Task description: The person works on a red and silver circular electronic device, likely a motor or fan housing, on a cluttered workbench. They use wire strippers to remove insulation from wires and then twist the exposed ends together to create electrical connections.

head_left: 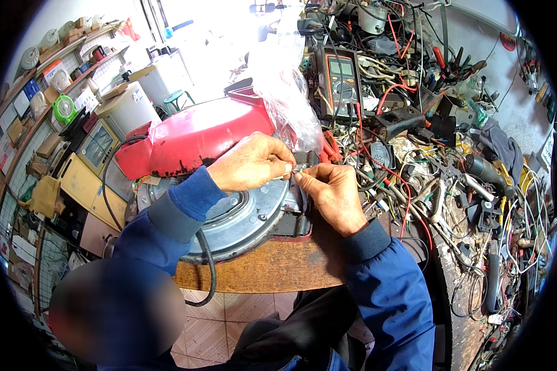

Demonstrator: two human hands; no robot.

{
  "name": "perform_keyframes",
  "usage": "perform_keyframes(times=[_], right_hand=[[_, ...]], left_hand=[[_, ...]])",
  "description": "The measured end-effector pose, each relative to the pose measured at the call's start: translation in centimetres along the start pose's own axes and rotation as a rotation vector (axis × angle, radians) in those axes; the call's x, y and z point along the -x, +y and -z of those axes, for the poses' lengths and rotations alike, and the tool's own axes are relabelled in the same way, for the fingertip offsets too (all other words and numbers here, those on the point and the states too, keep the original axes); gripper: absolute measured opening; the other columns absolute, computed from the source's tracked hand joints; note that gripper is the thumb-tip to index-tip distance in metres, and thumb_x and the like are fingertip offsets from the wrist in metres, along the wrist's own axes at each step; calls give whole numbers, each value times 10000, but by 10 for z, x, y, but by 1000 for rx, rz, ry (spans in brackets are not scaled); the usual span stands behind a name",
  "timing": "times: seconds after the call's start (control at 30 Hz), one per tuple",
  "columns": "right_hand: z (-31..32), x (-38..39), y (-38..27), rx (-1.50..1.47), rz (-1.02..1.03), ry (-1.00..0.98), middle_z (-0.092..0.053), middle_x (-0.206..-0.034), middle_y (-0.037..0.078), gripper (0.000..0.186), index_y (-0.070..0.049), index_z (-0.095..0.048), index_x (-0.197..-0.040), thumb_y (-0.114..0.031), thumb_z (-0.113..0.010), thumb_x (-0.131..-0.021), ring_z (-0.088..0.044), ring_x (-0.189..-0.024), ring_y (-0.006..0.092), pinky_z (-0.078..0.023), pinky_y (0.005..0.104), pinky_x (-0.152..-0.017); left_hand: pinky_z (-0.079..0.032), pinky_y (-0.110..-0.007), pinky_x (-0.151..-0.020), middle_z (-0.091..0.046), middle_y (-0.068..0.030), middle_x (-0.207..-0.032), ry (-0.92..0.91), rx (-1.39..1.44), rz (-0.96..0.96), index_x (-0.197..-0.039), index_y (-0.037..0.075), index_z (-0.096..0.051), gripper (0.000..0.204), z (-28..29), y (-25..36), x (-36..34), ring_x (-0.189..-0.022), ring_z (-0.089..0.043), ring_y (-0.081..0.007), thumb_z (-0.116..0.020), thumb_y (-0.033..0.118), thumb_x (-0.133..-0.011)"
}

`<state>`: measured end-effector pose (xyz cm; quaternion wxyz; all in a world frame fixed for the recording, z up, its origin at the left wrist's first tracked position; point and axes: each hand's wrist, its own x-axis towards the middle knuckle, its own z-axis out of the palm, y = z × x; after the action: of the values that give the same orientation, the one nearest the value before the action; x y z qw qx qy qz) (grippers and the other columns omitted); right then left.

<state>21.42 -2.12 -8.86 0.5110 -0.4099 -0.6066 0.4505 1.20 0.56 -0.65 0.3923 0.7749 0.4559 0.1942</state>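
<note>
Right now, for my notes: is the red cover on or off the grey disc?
Off: the red cover sits behind the exposed grey disc.

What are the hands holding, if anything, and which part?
The left hand and right hand are close together over the grey machine; I can't tell what, if anything, the fingers hold, or where.

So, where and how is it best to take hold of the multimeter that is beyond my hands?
Probably grip the multimeter across its two long sides, about midway, coming from the near side. Its body is boxy and longer than wide, with the screen facing you. Avoid the red lead near its lower end; wires crowd its right side.
</note>
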Motion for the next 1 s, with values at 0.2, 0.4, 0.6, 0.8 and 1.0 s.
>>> perform_keyframes(times=[0.2,0.4,0.6,0.8,1.0], right_hand=[[-1,0,1,-13,-3,1,-725,-709,49,150,41,-783,-897,-108,-772,-915,-594,-622,71,-486,288,-564],[-1,1,0,-16,2,9,-724,-709,48,147,40,-781,-888,-104,-772,-914,-594,-623,69,-488,288,-565],[-1,-1,4,15,27,-2,-715,-692,46,150,37,-778,-877,-109,-772,-913,-587,-620,69,-479,292,-561],[-1,0,4,11,28,8,-711,-684,48,153,36,-778,-874,-113,-775,-910,-586,-615,71,-478,295,-559],[-1,0,1,38,17,-1,-708,-676,44,159,31,-777,-863,-121,-781,-909,-586,-614,68,-478,292,-558]], left_hand=[[-548,-282,-818,-724,-66,-958,3,-31,11,-1073,-55,-708,151,-1,2,-1,-886,-662,-117,-660,58,-983],[-548,-282,-820,-724,-65,-952,-9,-32,10,-1069,-54,-708,149,0,1,-1,-884,-662,-114,-653,51,-978],[-549,-283,-828,-724,-64,-956,-8,-36,11,-1064,-52,-706,149,0,1,-1,-897,-664,-113,-648,53,-977],[-551,-285,-833,-726,-68,-962,-6,-11,-3,-1064,-56,-704,155,-1,-2,-2,-908,-669,-116,-657,61,-973],[-550,-286,-831,-726,-70,-962,-11,-44,2,-1068,-55,-705,163,0,2,0,-903,-670,-118,-653,65,-969]])
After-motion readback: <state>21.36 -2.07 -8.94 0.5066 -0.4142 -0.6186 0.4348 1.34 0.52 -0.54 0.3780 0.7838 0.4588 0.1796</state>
